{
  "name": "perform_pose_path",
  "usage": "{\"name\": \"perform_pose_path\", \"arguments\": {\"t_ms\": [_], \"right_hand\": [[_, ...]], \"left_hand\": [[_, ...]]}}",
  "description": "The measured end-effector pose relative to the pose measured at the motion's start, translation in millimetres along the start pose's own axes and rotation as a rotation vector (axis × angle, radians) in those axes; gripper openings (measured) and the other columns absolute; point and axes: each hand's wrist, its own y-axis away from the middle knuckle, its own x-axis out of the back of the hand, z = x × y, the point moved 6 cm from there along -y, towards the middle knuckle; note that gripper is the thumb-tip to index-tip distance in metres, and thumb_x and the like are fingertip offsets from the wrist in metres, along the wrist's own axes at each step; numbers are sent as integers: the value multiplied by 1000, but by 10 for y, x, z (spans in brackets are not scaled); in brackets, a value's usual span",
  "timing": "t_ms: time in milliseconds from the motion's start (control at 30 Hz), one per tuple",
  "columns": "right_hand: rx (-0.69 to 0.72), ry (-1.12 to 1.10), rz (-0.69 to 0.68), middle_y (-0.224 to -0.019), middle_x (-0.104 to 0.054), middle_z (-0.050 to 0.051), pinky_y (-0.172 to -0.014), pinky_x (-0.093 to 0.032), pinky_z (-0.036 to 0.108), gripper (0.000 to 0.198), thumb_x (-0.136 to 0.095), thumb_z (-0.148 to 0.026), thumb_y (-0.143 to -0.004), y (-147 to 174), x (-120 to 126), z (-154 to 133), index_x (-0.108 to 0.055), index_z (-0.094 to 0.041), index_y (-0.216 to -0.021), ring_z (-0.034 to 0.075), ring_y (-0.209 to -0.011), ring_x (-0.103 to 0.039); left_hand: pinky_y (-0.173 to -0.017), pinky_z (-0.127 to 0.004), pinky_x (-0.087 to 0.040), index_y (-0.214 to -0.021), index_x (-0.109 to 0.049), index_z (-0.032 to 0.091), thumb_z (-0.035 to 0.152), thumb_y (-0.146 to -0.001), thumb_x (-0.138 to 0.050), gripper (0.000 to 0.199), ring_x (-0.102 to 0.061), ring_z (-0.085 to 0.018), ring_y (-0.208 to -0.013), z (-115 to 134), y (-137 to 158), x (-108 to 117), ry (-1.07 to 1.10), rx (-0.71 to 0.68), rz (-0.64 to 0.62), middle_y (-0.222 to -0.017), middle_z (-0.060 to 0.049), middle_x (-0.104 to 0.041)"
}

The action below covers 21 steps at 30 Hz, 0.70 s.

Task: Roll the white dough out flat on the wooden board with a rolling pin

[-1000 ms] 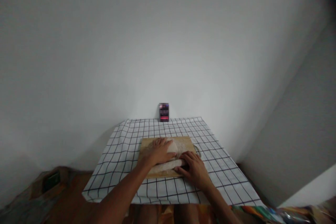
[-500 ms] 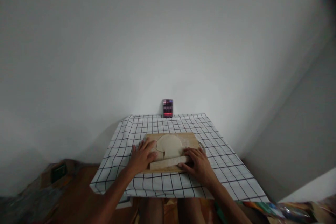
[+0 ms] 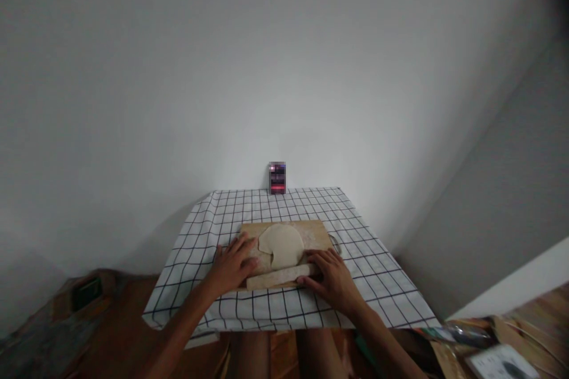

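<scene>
A flat, pale sheet of dough (image 3: 284,244) lies on a wooden board (image 3: 316,228), with a notch and a torn flap along its left edge. Along the near edge of the board rests a floury rolling pin (image 3: 275,278), slightly slanted and just below the dough. My right hand (image 3: 328,275) grips the pin's right end, covering it. My left hand (image 3: 233,263) lies with fingers spread on the board's left side, its thumb close to the pin's left end. Flour dusts the wood.
A black-and-white checked cloth (image 3: 377,284) covers the table. At the back, a phone-like device (image 3: 277,178) with a blurred screen leans on the wall. A metal ring handle (image 3: 335,243) sticks out at the board's right. A box (image 3: 84,293) stands on the floor at left.
The whole view has shifted a little, so the table sits slightly further left and higher. Hands, rolling pin and dough keep nearly the same places on the board.
</scene>
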Motion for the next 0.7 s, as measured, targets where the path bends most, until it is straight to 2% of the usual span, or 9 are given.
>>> {"name": "perform_pose_path", "arguments": {"t_ms": [100, 200, 300, 400, 467, 567, 700], "right_hand": [[-4, -8, -14, -126, -77, 7, -108, -51, 49, 34, -75, -56, -92, -77, 84, 73, -71, -28, -110, 30, -119, -69], [-30, 62, -27, -118, -76, 8, -99, -52, 44, 36, -70, -57, -96, -226, 170, 197, -70, -24, -110, 28, -113, -70], [-51, 144, -85, -114, -75, 8, -92, -52, 39, 38, -70, -58, -96, -396, 169, 288, -70, -22, -108, 26, -106, -71], [-66, 173, -138, -119, -75, 8, -95, -51, 36, 36, -62, -54, -103, -555, 120, 332, -69, -22, -116, 24, -108, -72], [-71, 193, -149, -124, -75, 9, -100, -49, 35, 35, -48, -47, -111, -677, 93, 360, -68, -22, -122, 22, -112, -71], [-75, 224, -169, -126, -75, 10, -106, -47, 38, 41, -35, -40, -115, -910, 42, 435, -71, -21, -120, 22, -115, -70], [-71, 240, -203, -129, -74, 8, -111, -46, 40, 40, -33, -37, -115, -1229, -59, 552, -71, -23, -117, 22, -122, -67]], "left_hand": [[-125, -44, -39, -148, -61, 25, 42, -111, -36, 48, -52, -23, -151, 43, -62, 161, 166, -33, 24, -161, -9, -58], [-121, -40, -44, -144, -64, 24, 43, -111, -32, 49, -61, -22, -141, 253, -108, 277, 255, -87, 118, -150, -8, -67], [-125, -45, -40, -148, -61, 23, 41, -111, -33, 50, -54, -25, -148, 560, -163, 206, 211, -124, 137, -156, -9, -62], [-128, -56, -33, -148, -62, 22, 40, -110, -38, 48, -46, -32, -154, 738, -262, 84, 63, -72, 162, -160, -11, -59], [-130, -61, -28, -148, -62, 22, 38, -109, -40, 48, -41, -36, -157, 752, -349, 58, -10, -20, 206, -162, -11, -56], [-130, -67, -21, -152, -59, 20, 29, -107, -41, 50, -32, -40, -161, 688, -523, 77, -81, 35, 238, -167, -13, -50], [-127, -70, -25, -154, -56, 15, 24, -103, -41, 54, -33, -43, -161, 644, -798, 118, -160, 48, 228, -167, -19, -48]]}}
